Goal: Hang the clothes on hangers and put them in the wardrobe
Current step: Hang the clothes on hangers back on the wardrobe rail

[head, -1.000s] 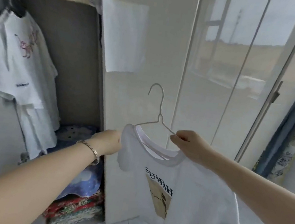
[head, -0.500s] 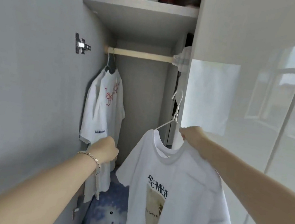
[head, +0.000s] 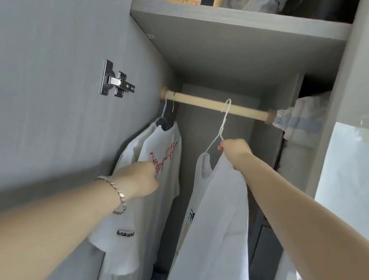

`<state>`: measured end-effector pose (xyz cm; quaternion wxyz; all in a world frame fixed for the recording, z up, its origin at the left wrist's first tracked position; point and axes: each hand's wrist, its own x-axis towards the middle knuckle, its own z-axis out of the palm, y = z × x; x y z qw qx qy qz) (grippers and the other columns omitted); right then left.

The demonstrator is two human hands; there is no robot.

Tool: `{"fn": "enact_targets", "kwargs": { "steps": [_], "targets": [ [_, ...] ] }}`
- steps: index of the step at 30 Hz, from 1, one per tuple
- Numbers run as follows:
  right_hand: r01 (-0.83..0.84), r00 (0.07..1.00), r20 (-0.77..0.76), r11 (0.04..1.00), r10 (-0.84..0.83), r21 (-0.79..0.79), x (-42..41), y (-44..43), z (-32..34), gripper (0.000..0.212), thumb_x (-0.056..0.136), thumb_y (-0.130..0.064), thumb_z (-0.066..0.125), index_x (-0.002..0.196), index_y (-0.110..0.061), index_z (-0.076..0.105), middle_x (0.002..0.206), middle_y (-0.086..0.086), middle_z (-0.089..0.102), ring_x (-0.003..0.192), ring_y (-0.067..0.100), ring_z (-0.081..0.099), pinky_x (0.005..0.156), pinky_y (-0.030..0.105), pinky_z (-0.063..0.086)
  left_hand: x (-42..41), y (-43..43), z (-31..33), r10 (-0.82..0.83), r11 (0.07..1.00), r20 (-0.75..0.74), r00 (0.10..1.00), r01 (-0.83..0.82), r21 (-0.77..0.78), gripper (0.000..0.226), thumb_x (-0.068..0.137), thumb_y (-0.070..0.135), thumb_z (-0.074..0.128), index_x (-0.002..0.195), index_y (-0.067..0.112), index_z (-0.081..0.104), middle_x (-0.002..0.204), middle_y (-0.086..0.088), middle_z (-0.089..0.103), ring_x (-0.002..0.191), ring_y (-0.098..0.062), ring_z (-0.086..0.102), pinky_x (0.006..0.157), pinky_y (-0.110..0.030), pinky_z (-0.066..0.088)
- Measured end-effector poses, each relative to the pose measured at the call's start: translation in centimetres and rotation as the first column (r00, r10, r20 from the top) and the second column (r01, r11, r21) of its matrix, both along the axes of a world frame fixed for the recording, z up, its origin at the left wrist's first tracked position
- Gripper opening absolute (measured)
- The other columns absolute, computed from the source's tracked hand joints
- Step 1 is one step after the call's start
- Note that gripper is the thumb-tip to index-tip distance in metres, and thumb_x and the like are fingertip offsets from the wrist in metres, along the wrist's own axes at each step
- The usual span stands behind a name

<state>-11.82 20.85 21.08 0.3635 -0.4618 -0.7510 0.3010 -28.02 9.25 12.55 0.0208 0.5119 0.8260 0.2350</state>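
A white T-shirt with a printed front hangs on a white wire hanger. My right hand grips the hanger at the shirt's shoulder, and the hook sits at the wooden wardrobe rail. At the rail's left end hang white T-shirts with red lettering on their own hangers. My left hand, with a bracelet on the wrist, touches the front of those hung shirts with curled fingers; whether it grips the cloth is unclear.
The open grey wardrobe door with a metal hinge fills the left. A shelf above the rail carries a dragon-printed box and bags. A glossy white door stands to the right. A bundled cloth sits at the rail's right end.
My right hand has lifted the hanger with the shirt up to the rail inside the wardrobe. My left hand has moved forward onto the hung shirts.
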Motion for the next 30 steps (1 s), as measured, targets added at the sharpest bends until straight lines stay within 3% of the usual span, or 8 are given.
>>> {"fn": "enact_targets", "kwargs": {
  "steps": [5, 12, 14, 17, 20, 22, 25, 30],
  "targets": [
    [-0.077, 0.991, -0.106, 0.997, 0.075, -0.011, -6.7, 4.8, 3.2, 0.022, 0.096, -0.013, 0.044, 0.113, -0.003, 0.054, 0.067, 0.005, 0.042, 0.056, 0.015, 0.042, 0.043, 0.024, 0.029, -1.9, 2.0, 2.3, 0.079, 0.995, 0.060, 0.995, -0.082, 0.055, 0.026, 0.092, 0.025, 0.045, 0.074, 0.012, 0.057, 0.089, -0.009, 0.072, 0.080, -0.022, 0.070, 0.078, -0.030, 0.052],
    [-0.220, 0.965, -0.156, 0.974, 0.210, -0.054, -14.5, 9.9, 2.0, 0.031, 0.094, -0.008, 0.046, 0.121, 0.006, 0.054, 0.091, 0.019, 0.060, 0.083, 0.031, 0.058, 0.052, 0.029, 0.041, -4.9, 3.6, 2.3, 0.164, 0.981, 0.094, 0.982, -0.173, 0.086, 0.028, 0.092, 0.022, 0.046, 0.083, 0.004, 0.065, 0.083, -0.007, 0.073, 0.066, -0.016, 0.067, 0.080, -0.034, 0.056],
    [-0.229, 0.968, -0.114, 0.973, 0.226, -0.020, -16.3, 10.5, 0.4, 0.030, 0.094, -0.011, 0.046, 0.117, 0.005, 0.057, 0.113, 0.022, 0.062, 0.097, 0.032, 0.062, 0.068, 0.036, 0.050, -5.4, 3.9, 2.1, 0.175, 0.979, 0.101, 0.979, -0.184, 0.086, 0.025, 0.092, 0.022, 0.047, 0.079, 0.008, 0.063, 0.079, -0.005, 0.073, 0.063, -0.014, 0.067, 0.081, -0.035, 0.057],
    [-0.278, 0.955, -0.099, 0.960, 0.280, 0.034, -18.2, 10.4, -1.0, 0.029, 0.095, -0.019, 0.048, 0.102, 0.005, 0.063, 0.116, 0.018, 0.064, 0.109, 0.031, 0.059, 0.096, 0.038, 0.047, -5.9, 4.0, 1.9, 0.190, 0.975, 0.107, 0.976, -0.200, 0.097, 0.025, 0.091, 0.021, 0.047, 0.075, 0.008, 0.061, 0.074, -0.004, 0.071, 0.061, -0.015, 0.065, 0.079, -0.033, 0.056],
    [-0.334, 0.941, -0.026, 0.939, 0.337, 0.081, -18.9, 10.5, -1.1, 0.039, 0.096, -0.023, 0.045, 0.061, -0.009, 0.051, 0.098, 0.020, 0.065, 0.095, 0.028, 0.060, 0.092, 0.032, 0.044, -6.3, 3.7, 1.7, 0.199, 0.972, 0.113, 0.973, -0.211, 0.103, 0.025, 0.090, 0.019, 0.047, 0.074, 0.007, 0.062, 0.072, -0.005, 0.072, 0.062, -0.018, 0.066, 0.078, -0.035, 0.056],
    [-0.392, 0.919, -0.010, 0.916, 0.394, 0.085, -19.1, 10.7, -1.3, 0.046, 0.099, -0.023, 0.041, 0.054, -0.011, 0.044, 0.076, 0.016, 0.058, 0.074, 0.027, 0.055, 0.081, 0.033, 0.045, -6.4, 3.6, 1.7, 0.198, 0.972, 0.116, 0.973, -0.210, 0.106, 0.024, 0.090, 0.018, 0.048, 0.072, 0.009, 0.060, 0.067, -0.001, 0.069, 0.061, -0.016, 0.066, 0.078, -0.035, 0.056],
    [-0.494, 0.870, 0.009, 0.870, 0.494, -0.005, -18.8, 10.2, -1.6, 0.049, 0.102, -0.028, 0.031, 0.058, -0.009, 0.044, 0.062, 0.010, 0.048, 0.057, 0.022, 0.048, 0.062, 0.028, 0.044, -6.3, 3.3, 1.7, 0.190, 0.974, 0.097, 0.977, -0.200, 0.107, 0.027, 0.090, 0.019, 0.048, 0.065, 0.012, 0.056, 0.062, 0.003, 0.065, 0.062, -0.017, 0.066, 0.077, -0.032, 0.056],
    [-0.456, 0.870, 0.267, 0.882, 0.414, 0.118, -15.9, 7.7, -3.3, 0.025, 0.098, -0.028, 0.037, 0.081, -0.013, 0.046, 0.066, -0.001, 0.042, 0.062, 0.016, 0.044, 0.065, 0.025, 0.040, -5.6, 2.4, 1.7, 0.178, 0.981, 0.075, 0.981, -0.184, 0.069, 0.030, 0.088, 0.021, 0.047, 0.061, 0.013, 0.057, 0.072, -0.004, 0.072, 0.073, -0.021, 0.071, 0.078, -0.031, 0.056]
  ]
}}
